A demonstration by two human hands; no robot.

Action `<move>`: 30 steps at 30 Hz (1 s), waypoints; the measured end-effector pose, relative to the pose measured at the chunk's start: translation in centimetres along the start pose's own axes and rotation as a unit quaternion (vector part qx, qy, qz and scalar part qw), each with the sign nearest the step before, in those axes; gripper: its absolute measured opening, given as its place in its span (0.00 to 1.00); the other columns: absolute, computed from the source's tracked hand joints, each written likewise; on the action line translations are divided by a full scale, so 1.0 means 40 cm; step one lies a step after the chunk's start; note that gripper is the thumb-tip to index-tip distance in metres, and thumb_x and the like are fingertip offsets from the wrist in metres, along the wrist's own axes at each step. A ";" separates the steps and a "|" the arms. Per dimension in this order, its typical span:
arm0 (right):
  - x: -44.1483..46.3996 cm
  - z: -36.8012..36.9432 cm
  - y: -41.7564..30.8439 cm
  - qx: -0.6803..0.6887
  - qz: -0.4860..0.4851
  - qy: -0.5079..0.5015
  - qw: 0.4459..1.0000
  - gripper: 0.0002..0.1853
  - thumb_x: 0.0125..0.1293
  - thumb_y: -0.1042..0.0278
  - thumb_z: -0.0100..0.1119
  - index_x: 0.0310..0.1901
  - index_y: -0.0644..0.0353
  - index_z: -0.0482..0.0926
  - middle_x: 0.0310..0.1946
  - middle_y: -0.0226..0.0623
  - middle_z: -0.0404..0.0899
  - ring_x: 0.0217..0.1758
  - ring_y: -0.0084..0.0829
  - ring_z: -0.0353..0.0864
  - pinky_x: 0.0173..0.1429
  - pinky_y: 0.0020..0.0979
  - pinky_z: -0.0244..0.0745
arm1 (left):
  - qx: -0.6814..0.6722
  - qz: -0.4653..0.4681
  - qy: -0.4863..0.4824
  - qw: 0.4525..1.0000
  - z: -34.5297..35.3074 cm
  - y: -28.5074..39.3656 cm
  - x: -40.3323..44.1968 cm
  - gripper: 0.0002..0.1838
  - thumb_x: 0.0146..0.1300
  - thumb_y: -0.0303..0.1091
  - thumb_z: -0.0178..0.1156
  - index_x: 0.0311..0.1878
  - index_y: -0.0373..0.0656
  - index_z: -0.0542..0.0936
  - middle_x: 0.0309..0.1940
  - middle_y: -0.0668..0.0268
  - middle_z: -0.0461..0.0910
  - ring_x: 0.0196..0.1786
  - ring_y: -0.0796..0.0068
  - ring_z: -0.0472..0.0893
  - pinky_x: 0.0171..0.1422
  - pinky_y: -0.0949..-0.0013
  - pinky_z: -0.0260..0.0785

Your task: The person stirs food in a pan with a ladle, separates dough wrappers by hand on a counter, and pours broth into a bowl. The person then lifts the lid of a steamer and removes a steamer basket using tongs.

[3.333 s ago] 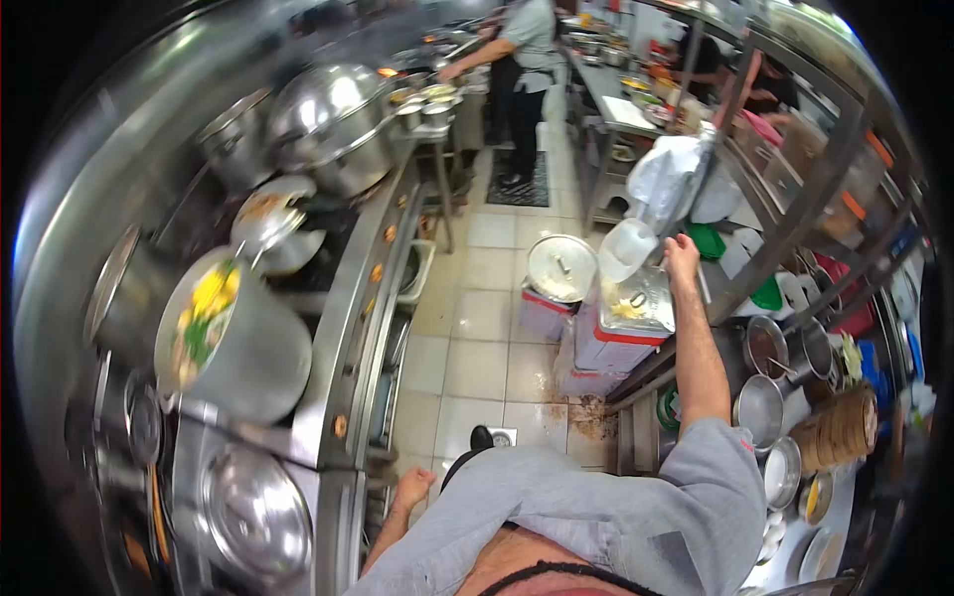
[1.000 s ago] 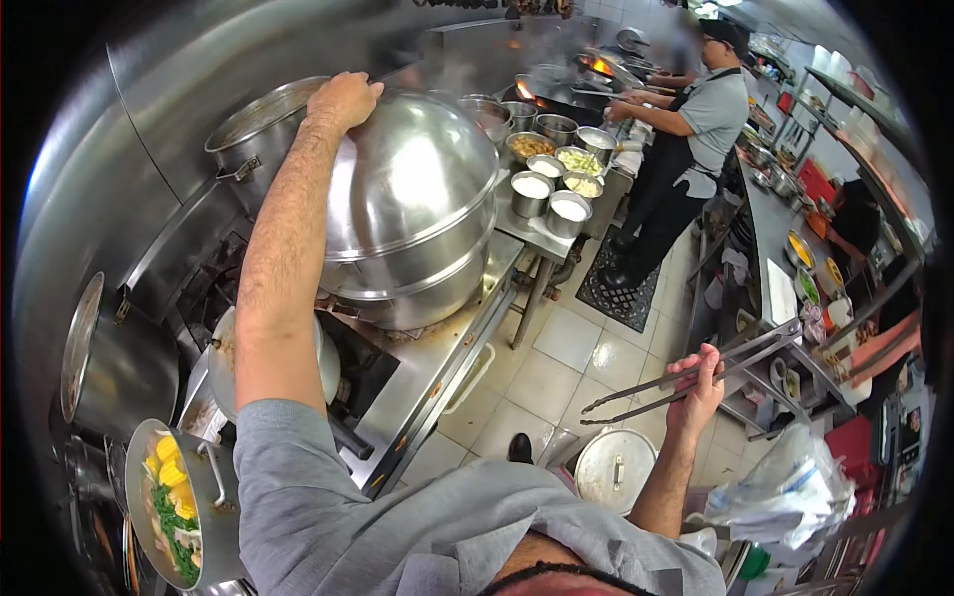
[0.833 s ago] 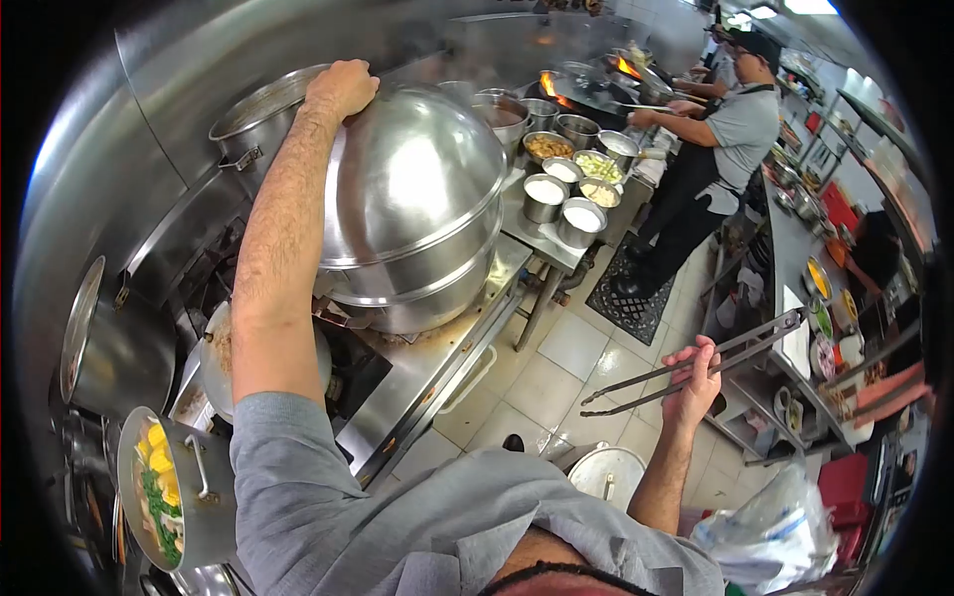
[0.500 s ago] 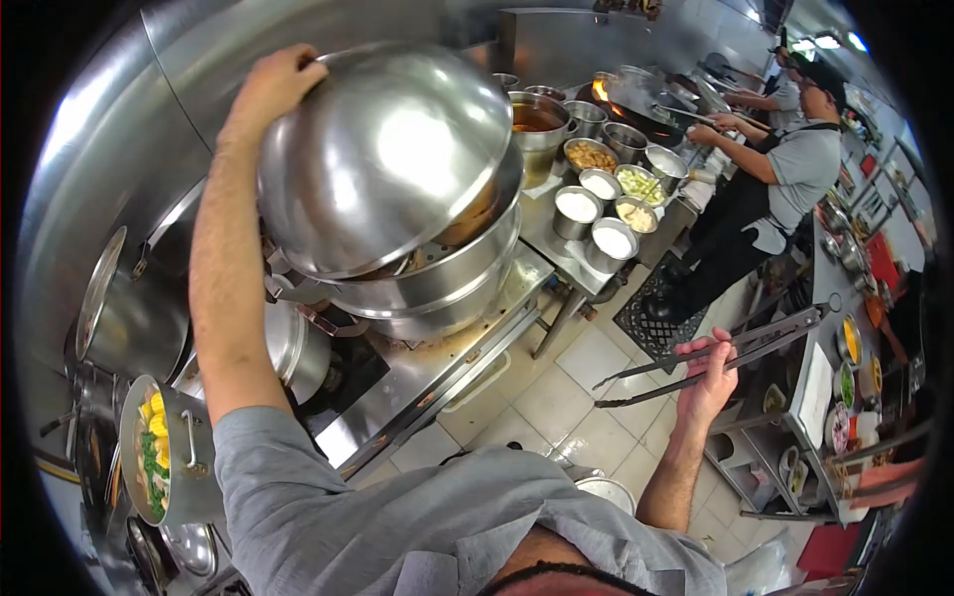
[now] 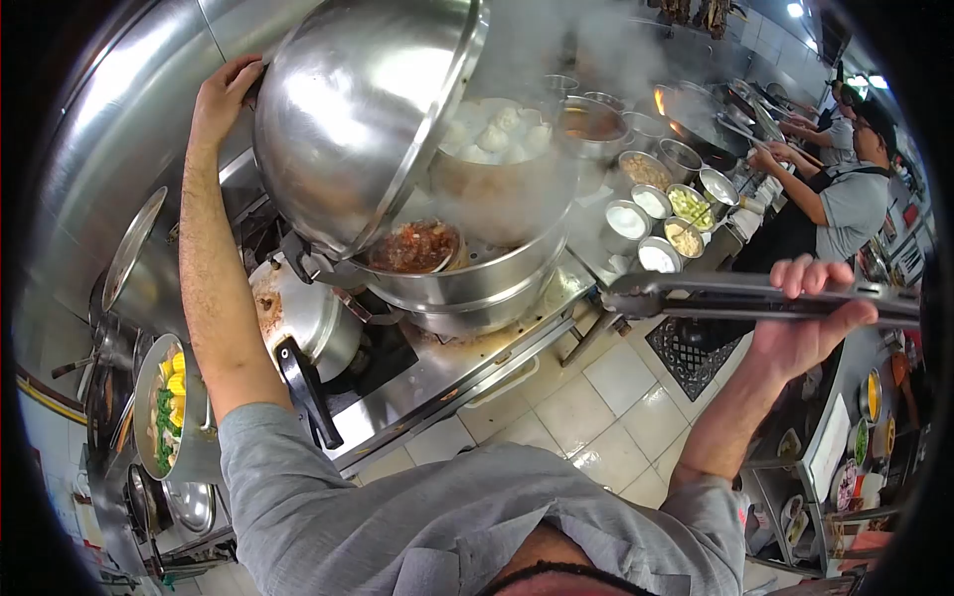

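Observation:
My left hand (image 5: 227, 94) grips the top of a large domed steel lid (image 5: 348, 119), which stands tilted up over the steamer pot (image 5: 467, 318). Inside, through the steam, I see a round steamer basket (image 5: 482, 189) with several white buns (image 5: 497, 134). A dish of reddish-brown food (image 5: 409, 246) sits lower, near the lid's edge. My right hand (image 5: 810, 313) is closed round long dark tongs (image 5: 696, 295), held level with their tips pointing left towards the stove. Nothing shows between the tips.
Several steel containers of ingredients (image 5: 686, 204) stand right of the steamer. Two co-workers (image 5: 850, 199) work beyond, near a flaming wok (image 5: 696, 129). At left are a lidded pressure cooker (image 5: 313, 318) and a pot (image 5: 201, 422) with corn and greens. A counter (image 5: 830, 437) runs along the right.
My left hand has tilted the lid up and left, uncovering the buns and the dish and letting steam out. My right hand has raised the tongs, which now lie level.

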State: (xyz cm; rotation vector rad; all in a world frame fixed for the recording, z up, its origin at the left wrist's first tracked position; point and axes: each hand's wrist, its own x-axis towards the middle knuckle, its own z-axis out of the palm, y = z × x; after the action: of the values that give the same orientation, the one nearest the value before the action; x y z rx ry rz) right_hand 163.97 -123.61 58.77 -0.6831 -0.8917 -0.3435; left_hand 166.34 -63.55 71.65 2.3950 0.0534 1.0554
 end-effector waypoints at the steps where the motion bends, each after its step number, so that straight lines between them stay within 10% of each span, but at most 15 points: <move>1: 0.028 0.020 0.011 0.011 -0.001 -0.004 1.000 0.30 0.59 0.33 0.47 0.42 0.55 0.76 0.26 0.28 0.70 0.28 0.26 0.67 0.35 0.30 0.62 | -0.010 -0.008 0.004 1.000 -0.006 -0.011 0.001 0.18 0.62 0.44 0.55 0.50 0.44 0.78 0.36 0.71 0.80 0.37 0.83 0.76 0.39 0.78 0.67; 13: 0.213 0.205 0.194 -0.136 -0.097 0.129 0.978 0.26 0.63 0.44 0.50 0.37 0.68 0.71 0.23 0.39 0.74 0.25 0.36 0.78 0.33 0.38 0.78 | -0.077 -0.030 0.031 0.996 -0.034 -0.042 -0.018 0.17 0.62 0.43 0.55 0.49 0.44 0.78 0.38 0.71 0.80 0.41 0.82 0.76 0.42 0.78 0.67; 30: 0.122 0.283 0.428 -0.202 0.021 0.093 0.975 0.15 0.60 0.57 0.62 0.33 0.62 0.74 0.18 0.31 0.75 0.20 0.21 0.74 0.26 0.20 0.63 | -0.138 -0.034 0.028 0.990 -0.032 -0.089 -0.001 0.18 0.63 0.44 0.54 0.50 0.43 0.78 0.41 0.71 0.79 0.44 0.82 0.75 0.46 0.76 0.67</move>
State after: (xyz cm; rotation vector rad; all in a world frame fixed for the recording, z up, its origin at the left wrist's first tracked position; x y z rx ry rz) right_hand 169.38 -103.33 60.84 -1.0252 -0.6317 -0.5488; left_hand 166.01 -59.90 70.64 2.1021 0.0075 1.0270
